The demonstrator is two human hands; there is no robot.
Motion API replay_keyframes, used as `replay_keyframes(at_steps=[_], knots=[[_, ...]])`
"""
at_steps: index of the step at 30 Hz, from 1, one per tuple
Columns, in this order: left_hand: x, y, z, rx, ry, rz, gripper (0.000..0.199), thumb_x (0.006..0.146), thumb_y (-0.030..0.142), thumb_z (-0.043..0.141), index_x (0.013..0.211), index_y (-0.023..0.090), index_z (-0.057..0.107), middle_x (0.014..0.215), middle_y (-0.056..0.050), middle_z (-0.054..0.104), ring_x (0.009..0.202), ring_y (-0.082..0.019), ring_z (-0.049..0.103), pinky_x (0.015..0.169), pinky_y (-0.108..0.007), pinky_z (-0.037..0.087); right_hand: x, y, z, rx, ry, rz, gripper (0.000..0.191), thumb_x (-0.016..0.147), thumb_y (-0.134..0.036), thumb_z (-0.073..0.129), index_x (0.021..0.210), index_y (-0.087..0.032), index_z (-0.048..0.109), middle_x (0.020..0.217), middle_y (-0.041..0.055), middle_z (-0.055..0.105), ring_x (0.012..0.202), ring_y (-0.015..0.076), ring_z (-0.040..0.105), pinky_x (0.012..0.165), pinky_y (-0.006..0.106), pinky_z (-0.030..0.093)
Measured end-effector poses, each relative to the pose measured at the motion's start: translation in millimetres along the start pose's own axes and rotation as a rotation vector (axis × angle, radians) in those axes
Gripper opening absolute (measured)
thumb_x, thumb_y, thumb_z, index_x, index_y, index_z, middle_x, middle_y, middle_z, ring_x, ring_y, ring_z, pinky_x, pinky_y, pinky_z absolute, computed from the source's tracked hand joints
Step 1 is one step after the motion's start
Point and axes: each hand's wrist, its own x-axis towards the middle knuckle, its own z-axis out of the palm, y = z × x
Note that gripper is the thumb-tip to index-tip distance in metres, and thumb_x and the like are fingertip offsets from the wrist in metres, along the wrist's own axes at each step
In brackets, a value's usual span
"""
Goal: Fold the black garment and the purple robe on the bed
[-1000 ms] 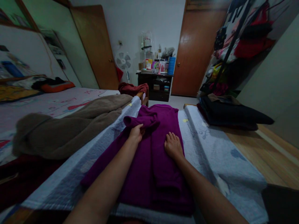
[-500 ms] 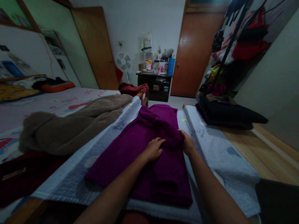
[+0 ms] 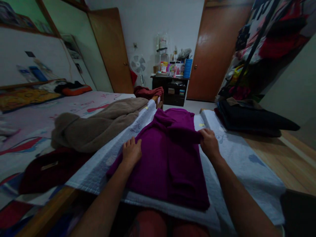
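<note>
A purple long-sleeved sweater (image 3: 153, 158) lies partly folded on a pale blue patterned cloth (image 3: 237, 158) in front of me. One sleeve is turned in across its body. My left hand (image 3: 132, 151) rests on the sweater's left edge, fingers spread and flat. On the other side my right hand (image 3: 208, 140) pinches a fold of the same sweater at its right edge, slightly raised from the cloth. The part inside the right fingers is hidden.
Left of the sweater lie a grey-brown fleecy garment (image 3: 96, 125) and a dark red garment (image 3: 51, 171) on a printed bed. Folded dark clothes (image 3: 254, 118) are stacked at the right. A fan (image 3: 138, 64) and a black shelf (image 3: 170, 90) stand at the back.
My left hand has moved from the sweater's middle to its left edge. My right hand still grips the right edge, and the fabric there is pulled straighter. The view has shifted slightly.
</note>
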Motion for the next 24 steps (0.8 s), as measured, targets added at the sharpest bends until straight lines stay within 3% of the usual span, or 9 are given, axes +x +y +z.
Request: replay_keyframes(at_steps=[2, 4, 6, 8, 10, 13, 16, 21, 24], knots=[[-1.7, -3.7, -3.4, 0.014, -0.015, -0.004, 0.041, 0.089, 0.020, 0.043, 0.129, 0.019, 0.053, 0.137, -0.017, 0.048, 0.117, -0.030, 0.052, 0.097, -0.044, 0.038, -0.9, 7.9, -10.7, -0.145, 0.139, -0.018, 0.030, 0.080, -0.009, 0.044, 0.096, -0.018, 0.067, 0.113, 0.0132, 0.058, 0.110, 0.0268, 0.048, 0.097, 0.041, 0.037], [-2.7, -4.9, -7.2, 0.006, -0.041, -0.006, 0.041, 0.090, 0.019, 0.039, 0.129, 0.019, 0.052, 0.129, -0.017, 0.054, 0.109, -0.029, 0.057, 0.093, -0.043, 0.041, -7.0, 19.7, -14.4, -0.220, 0.089, -0.020, 0.031, 0.076, -0.009, 0.049, 0.098, -0.018, 0.068, 0.123, 0.0134, 0.054, 0.117, 0.0284, 0.044, 0.099, 0.042, 0.035], [-2.8, -5.9, -11.0, -0.007, -0.071, -0.017, 0.040, 0.092, 0.019, 0.036, 0.130, 0.020, 0.050, 0.120, -0.015, 0.059, 0.104, -0.027, 0.059, 0.089, -0.041, 0.043, -15.2, 32.8, -12.7, -0.216, -0.163, -0.019, 0.028, 0.070, -0.011, 0.054, 0.092, -0.019, 0.069, 0.119, 0.0115, 0.057, 0.113, 0.0278, 0.048, 0.095, 0.038, 0.038], [-2.4, -8.0, -14.1, -0.015, -0.104, -0.035, 0.039, 0.093, 0.020, 0.034, 0.129, 0.020, 0.050, 0.113, -0.014, 0.063, 0.102, -0.027, 0.061, 0.088, -0.041, 0.043, -21.8, 43.7, -9.1, -0.138, -0.457, 0.014, 0.019, 0.070, -0.018, 0.056, 0.083, -0.019, 0.070, 0.102, 0.0080, 0.064, 0.100, 0.0245, 0.056, 0.085, 0.033, 0.042], [-1.8, -11.6, -16.3, -0.043, -0.150, -0.028, 0.039, 0.092, 0.020, 0.037, 0.129, 0.019, 0.049, 0.110, -0.014, 0.065, 0.102, -0.026, 0.061, 0.088, -0.039, 0.043, -24.6, 50.1, -5.8, -0.066, -0.612, 0.095, 0.018, 0.076, -0.028, 0.054, 0.078, -0.018, 0.069, 0.085, 0.0055, 0.066, 0.086, 0.0213, 0.060, 0.076, 0.029, 0.043], [-2.0, -18.6, -17.2, -0.131, -0.208, 0.024, 0.042, 0.087, 0.019, 0.047, 0.130, 0.021, 0.049, 0.113, -0.012, 0.066, 0.108, -0.024, 0.059, 0.092, -0.034, 0.043, -23.1, 51.4, -0.8, -0.138, -0.524, 0.294, 0.028, 0.083, -0.038, 0.050, 0.084, -0.016, 0.067, 0.080, 0.0077, 0.066, 0.081, 0.0217, 0.063, 0.071, 0.028, 0.043], [-5.5, -24.6, -15.9, -0.155, -0.216, 0.052, 0.046, 0.085, 0.016, 0.048, 0.131, 0.020, 0.049, 0.118, -0.012, 0.064, 0.112, -0.024, 0.058, 0.095, -0.034, 0.042, -20.6, 47.8, 8.3, -0.302, -0.406, 0.458, 0.036, 0.085, -0.043, 0.050, 0.099, -0.012, 0.063, 0.090, 0.0151, 0.067, 0.086, 0.0258, 0.065, 0.073, 0.032, 0.045], [-18.3, -27.7, -17.4, -0.174, -0.248, 0.065, 0.049, 0.084, 0.014, 0.048, 0.134, 0.016, 0.046, 0.123, -0.014, 0.060, 0.113, -0.023, 0.058, 0.095, -0.033, 0.043, -24.3, 50.4, 28.3, -0.311, -0.352, 0.519, 0.050, 0.081, -0.043, 0.058, 0.116, -0.008, 0.054, 0.102, 0.0213, 0.065, 0.098, 0.0301, 0.063, 0.082, 0.038, 0.047], [-25.6, -27.1, -23.7, -0.173, -0.280, 0.006, 0.047, 0.085, 0.018, 0.050, 0.132, 0.019, 0.046, 0.120, -0.013, 0.062, 0.109, -0.022, 0.061, 0.091, -0.032, 0.045, -26.7, 62.1, 34.4, -0.167, -0.288, 0.592, 0.052, 0.069, -0.041, 0.069, 0.109, -0.010, 0.058, 0.096, 0.0191, 0.066, 0.098, 0.0321, 0.062, 0.080, 0.039, 0.048]])
